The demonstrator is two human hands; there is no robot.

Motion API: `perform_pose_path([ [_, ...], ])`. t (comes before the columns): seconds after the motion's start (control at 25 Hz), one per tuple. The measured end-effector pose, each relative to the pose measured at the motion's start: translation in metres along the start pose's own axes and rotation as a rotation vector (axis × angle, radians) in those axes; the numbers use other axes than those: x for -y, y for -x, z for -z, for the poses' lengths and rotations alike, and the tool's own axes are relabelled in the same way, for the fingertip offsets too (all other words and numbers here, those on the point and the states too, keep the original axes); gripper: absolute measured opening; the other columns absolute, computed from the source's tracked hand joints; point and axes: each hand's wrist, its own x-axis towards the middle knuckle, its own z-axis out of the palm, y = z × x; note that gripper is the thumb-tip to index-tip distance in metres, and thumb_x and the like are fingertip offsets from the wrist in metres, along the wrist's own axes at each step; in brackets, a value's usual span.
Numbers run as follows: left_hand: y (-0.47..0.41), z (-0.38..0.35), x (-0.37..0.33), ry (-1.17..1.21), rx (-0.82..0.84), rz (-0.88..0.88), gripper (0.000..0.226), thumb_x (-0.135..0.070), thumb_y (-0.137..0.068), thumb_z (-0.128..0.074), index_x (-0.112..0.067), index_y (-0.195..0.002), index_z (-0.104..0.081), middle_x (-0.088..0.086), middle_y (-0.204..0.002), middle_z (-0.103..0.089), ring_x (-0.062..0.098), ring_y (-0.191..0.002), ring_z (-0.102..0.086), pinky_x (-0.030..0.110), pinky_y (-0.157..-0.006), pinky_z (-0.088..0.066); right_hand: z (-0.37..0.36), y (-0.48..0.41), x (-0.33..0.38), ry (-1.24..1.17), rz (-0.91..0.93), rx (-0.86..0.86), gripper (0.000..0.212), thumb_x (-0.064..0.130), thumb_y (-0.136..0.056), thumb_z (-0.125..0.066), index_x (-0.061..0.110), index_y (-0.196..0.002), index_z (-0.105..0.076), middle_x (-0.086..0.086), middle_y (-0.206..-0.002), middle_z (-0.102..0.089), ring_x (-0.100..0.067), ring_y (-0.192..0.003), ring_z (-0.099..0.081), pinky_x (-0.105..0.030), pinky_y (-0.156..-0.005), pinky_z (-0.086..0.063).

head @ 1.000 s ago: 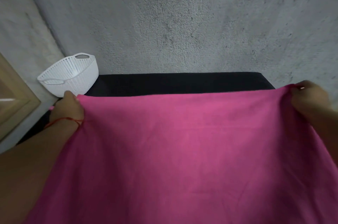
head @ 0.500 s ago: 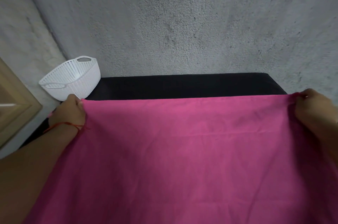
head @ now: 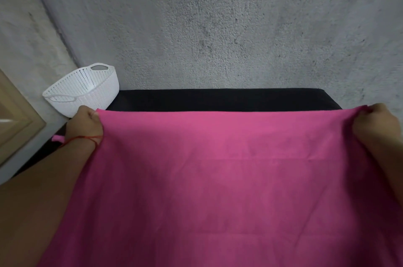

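One pink cloth [head: 218, 179]; my left hand [head: 85, 126] and right hand [head: 377, 125] each pinch a top corner. One white basket [head: 87, 90] at 10 o'clock on one black table [head: 218, 100].

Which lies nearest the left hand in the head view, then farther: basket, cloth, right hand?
1. The cloth: its corner is gripped by the left hand.
2. The basket: just beyond, by the wall.
3. The right hand: across, at the far corner.

Pink cloth [head: 218, 179]: plain, matte, one colour, large. It was spread wide, and its far edge was pulled nearly straight and level. The left hand [head: 85, 124] and right hand [head: 375, 122] each gripped a bunched far corner. Faint horizontal fold creases crossed the middle. It was held above a black surface [head: 218, 100], and its near part ran out of view.
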Motion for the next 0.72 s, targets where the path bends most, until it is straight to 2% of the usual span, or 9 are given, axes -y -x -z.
perform_pose_path([
  [0.08, 0.0, -0.005, -0.001, -0.009, 0.018, -0.041, 0.018, -0.027, -0.105, -0.044, -0.013, -0.097, -0.051, 0.017, -0.087, -0.056, 0.045, -0.098, -0.059, 0.051, -0.091, -0.042, 0.002, 0.0, 0.004, 0.047, 0.007, 0.043, 0.033, 0.035, -0.098, -0.044, 0.012, -0.119, -0.056, -0.031, -0.12, -0.064, -0.052, -0.112, -0.061, -0.058, -0.098, -0.051],
  [0.2, 0.001, -0.01, 0.001, -0.06, 0.046, -0.108, 0.015, -0.023, -0.105, -0.043, -0.013, -0.095, -0.047, 0.022, -0.087, -0.056, 0.04, -0.087, -0.055, 0.047, -0.082, -0.041, 0.003, -0.004, 0.004, 0.117, 0.035, 0.085, 0.025, 0.035, -0.093, -0.051, 0.019, -0.111, -0.057, -0.027, -0.118, -0.065, -0.05, -0.108, -0.062, -0.055, -0.094, -0.052],
  [0.32, -0.004, -0.012, 0.002, -0.169, 0.061, -0.18, 0.014, -0.021, -0.105, -0.041, -0.012, -0.097, -0.049, 0.022, -0.097, -0.054, 0.039, -0.09, -0.054, 0.048, -0.082, -0.04, -0.003, -0.033, -0.014, 0.125, 0.046, 0.122, 0.039, 0.046, -0.078, -0.054, 0.019, -0.106, -0.062, -0.021, -0.112, -0.069, -0.047, -0.1, -0.065, -0.054, -0.092, -0.057],
  [0.48, -0.011, -0.021, 0.007, -0.25, 0.03, -0.153, 0.018, -0.022, -0.105, -0.042, -0.009, -0.104, -0.054, 0.027, -0.11, -0.052, 0.047, -0.104, -0.056, 0.053, -0.09, -0.043, -0.017, -0.058, -0.032, 0.129, 0.06, 0.138, 0.042, 0.054, -0.08, -0.049, 0.017, -0.092, -0.064, -0.024, -0.111, -0.072, -0.048, -0.1, -0.067, -0.055, -0.096, -0.057],
  [0.56, -0.009, -0.022, 0.006, -0.324, -0.038, -0.177, 0.017, -0.018, -0.101, -0.048, -0.005, -0.109, -0.055, 0.029, -0.112, -0.053, 0.048, -0.106, -0.054, 0.058, -0.09, -0.044, -0.009, -0.044, -0.024, 0.126, 0.06, 0.114, 0.051, 0.059, -0.078, -0.049, 0.015, -0.097, -0.065, -0.025, -0.114, -0.071, -0.049, -0.103, -0.066, -0.056, -0.097, -0.055],
  [0.64, 0.001, -0.016, -0.008, -0.465, -0.107, -0.271, 0.021, -0.017, -0.097, -0.052, -0.004, -0.112, -0.058, 0.028, -0.11, -0.055, 0.047, -0.102, -0.054, 0.06, -0.086, -0.046, -0.002, -0.024, -0.01, 0.199, 0.103, 0.042, 0.049, 0.055, -0.089, -0.051, 0.015, -0.116, -0.065, -0.026, -0.124, -0.064, -0.05, -0.112, -0.061, -0.059, -0.099, -0.051],
  [0.72, 0.031, -0.011, -0.04, -0.509, -0.096, -0.407, 0.023, -0.023, -0.1, -0.049, -0.008, -0.109, -0.064, 0.022, -0.104, -0.06, 0.044, -0.095, -0.058, 0.056, -0.08, -0.049, 0.004, 0.015, 0.019, 0.284, 0.288, 0.007, 0.041, 0.049, -0.1, -0.052, 0.02, -0.127, -0.064, -0.023, -0.129, -0.06, -0.048, -0.118, -0.056, -0.06, -0.1, -0.047],
])
